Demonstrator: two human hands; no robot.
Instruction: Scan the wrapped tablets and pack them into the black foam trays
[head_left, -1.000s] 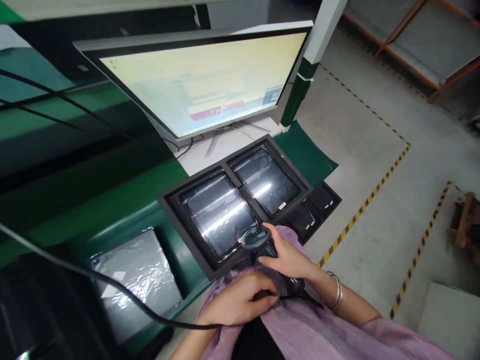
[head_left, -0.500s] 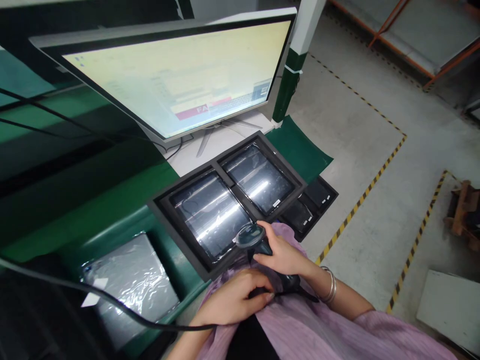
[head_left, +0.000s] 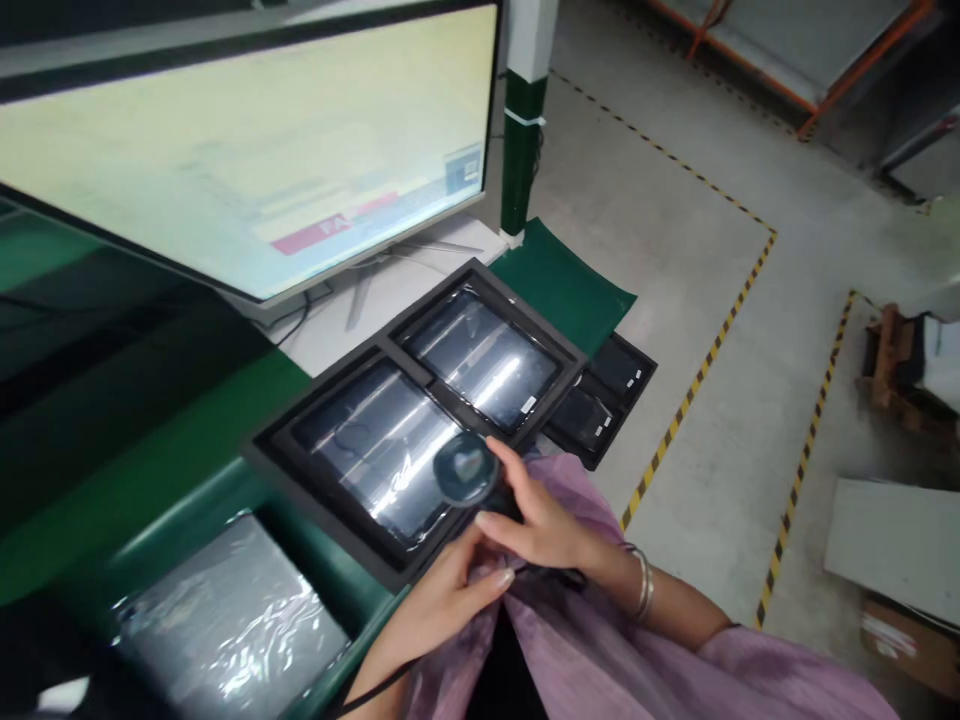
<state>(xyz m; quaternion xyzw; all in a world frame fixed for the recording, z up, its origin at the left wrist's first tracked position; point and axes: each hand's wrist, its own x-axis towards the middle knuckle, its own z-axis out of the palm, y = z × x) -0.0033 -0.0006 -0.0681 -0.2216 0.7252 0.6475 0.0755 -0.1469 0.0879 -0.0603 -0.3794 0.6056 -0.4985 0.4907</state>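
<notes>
My right hand (head_left: 541,522) grips a black handheld barcode scanner (head_left: 466,467), whose round head sits over the near edge of a black foam tray (head_left: 262,455). The tray holds two plastic-wrapped dark tablets, the left tablet (head_left: 371,450) and the right tablet (head_left: 484,357). My left hand (head_left: 450,590) lies just under the right hand, fingers curled at the scanner's handle and cable; the handle is hidden by both hands. A silver bangle sits on my right wrist.
A large lit monitor (head_left: 247,150) stands behind the tray on the green bench (head_left: 112,480). A plastic-wrapped grey device (head_left: 225,620) lies lower left. A second black tray (head_left: 604,395) sits lower right. Yellow-black floor tape (head_left: 697,385) marks the concrete floor.
The view has swung to the right and down. The scanner head has tilted up toward the camera and shifted left over the tray edge. My left hand has moved up closer to my right hand.
</notes>
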